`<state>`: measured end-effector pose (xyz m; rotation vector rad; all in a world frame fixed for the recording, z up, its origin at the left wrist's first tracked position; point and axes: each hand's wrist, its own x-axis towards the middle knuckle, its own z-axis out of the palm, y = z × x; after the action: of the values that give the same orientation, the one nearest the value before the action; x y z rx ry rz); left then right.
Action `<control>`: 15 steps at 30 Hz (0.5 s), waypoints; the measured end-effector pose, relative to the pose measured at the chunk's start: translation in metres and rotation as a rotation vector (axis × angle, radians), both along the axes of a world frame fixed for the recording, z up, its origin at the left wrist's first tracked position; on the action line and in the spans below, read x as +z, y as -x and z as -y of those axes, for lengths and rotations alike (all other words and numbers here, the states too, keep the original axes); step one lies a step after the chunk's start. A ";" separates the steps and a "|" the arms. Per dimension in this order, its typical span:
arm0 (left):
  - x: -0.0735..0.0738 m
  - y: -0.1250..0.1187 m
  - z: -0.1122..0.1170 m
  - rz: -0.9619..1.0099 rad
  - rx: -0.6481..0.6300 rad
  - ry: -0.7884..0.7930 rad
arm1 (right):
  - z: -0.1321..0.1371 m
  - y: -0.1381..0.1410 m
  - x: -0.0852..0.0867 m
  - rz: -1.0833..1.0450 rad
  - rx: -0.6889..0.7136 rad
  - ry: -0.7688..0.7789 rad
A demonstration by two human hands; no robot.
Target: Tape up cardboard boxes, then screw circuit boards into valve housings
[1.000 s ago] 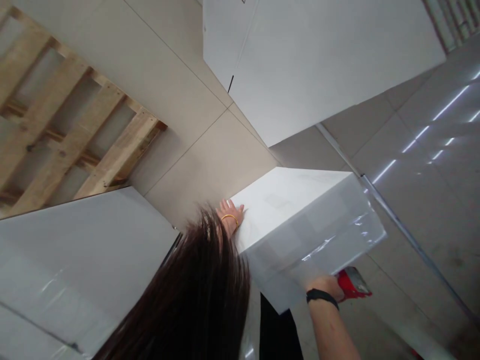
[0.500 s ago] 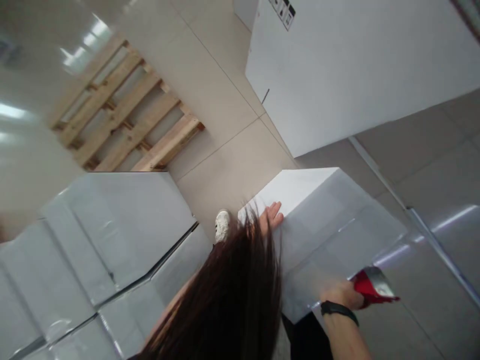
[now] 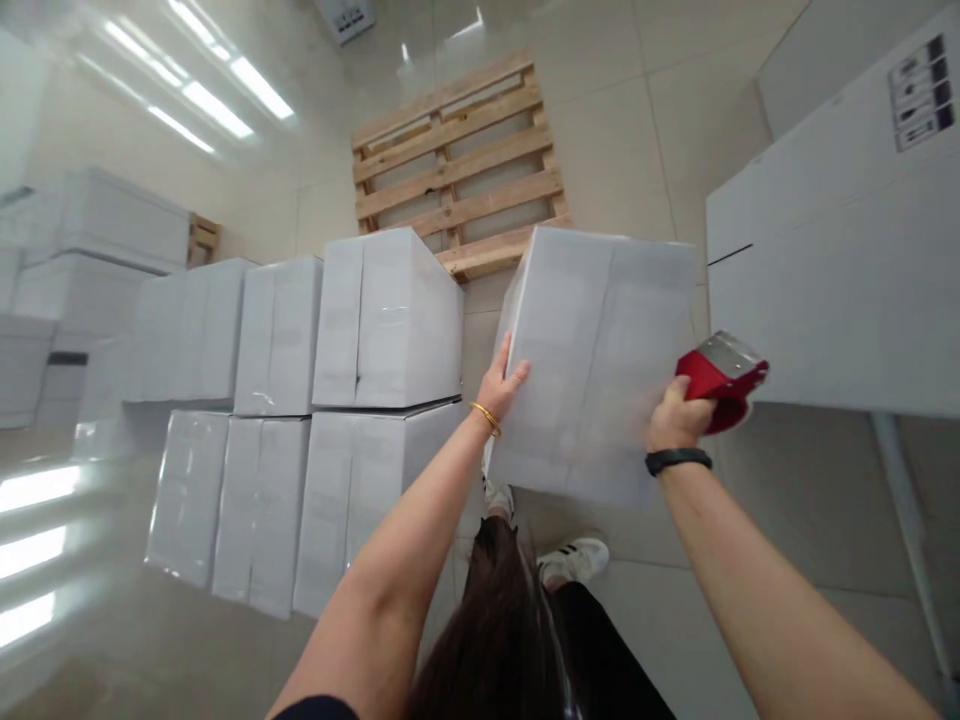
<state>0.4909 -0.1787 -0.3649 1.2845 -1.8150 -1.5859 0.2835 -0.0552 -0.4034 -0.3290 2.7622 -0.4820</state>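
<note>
A white taped carton [image 3: 600, 350] is held up in front of me, clear of the floor. My left hand [image 3: 501, 385], with a gold bangle at the wrist, presses flat against its left side with the fingers stretched out. My right hand [image 3: 675, 415], with a black band on the wrist, is closed round a red tape dispenser [image 3: 721, 380] and rests against the carton's right side. My dark hair and my shoes [image 3: 574, 560] show below the carton.
Stacked white cartons [image 3: 386, 320] stand left of the held one, with more rows [image 3: 255, 510] in front and further stacks [image 3: 97, 230] at far left. A wooden pallet [image 3: 457, 160] lies on the tiled floor behind. A large white box [image 3: 832, 270] stands at right.
The view has swung up from the floor to the stacks and pallet. The carton has risen from a low tilt to upright between both hands. My right hand still holds the dispenser.
</note>
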 end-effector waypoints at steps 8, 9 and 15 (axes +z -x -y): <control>0.022 -0.094 -0.031 0.222 0.470 0.064 | 0.132 -0.092 0.006 0.094 0.213 0.060; 0.022 -0.099 -0.050 0.160 0.592 -0.023 | 0.143 -0.104 0.006 0.080 0.249 0.070; -0.008 -0.078 -0.074 -0.265 1.036 -0.920 | 0.178 -0.144 -0.003 -0.061 0.331 0.111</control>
<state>0.5692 -0.1044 -0.3731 1.7886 -0.0287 -1.7611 0.4278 -0.2330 -0.4059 -0.8234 2.6672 -0.5449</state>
